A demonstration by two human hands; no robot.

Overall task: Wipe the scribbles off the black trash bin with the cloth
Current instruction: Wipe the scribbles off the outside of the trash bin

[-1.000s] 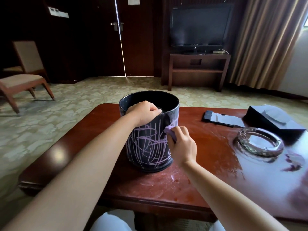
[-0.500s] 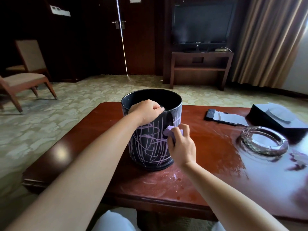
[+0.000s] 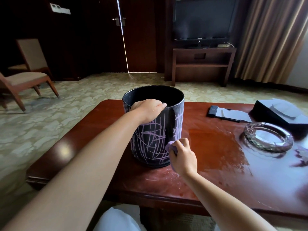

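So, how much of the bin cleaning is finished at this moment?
Done: only a narrow dark strip on the black trash bin looks wiped. In hand: the left hand grips the rim, and the right hand presses the purple cloth low on the side. Left: purple scribbles cover most of the visible side.

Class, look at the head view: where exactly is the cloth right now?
The purple cloth is bunched in the right hand, pressed against the lower right side of the black trash bin, just above the wooden table.
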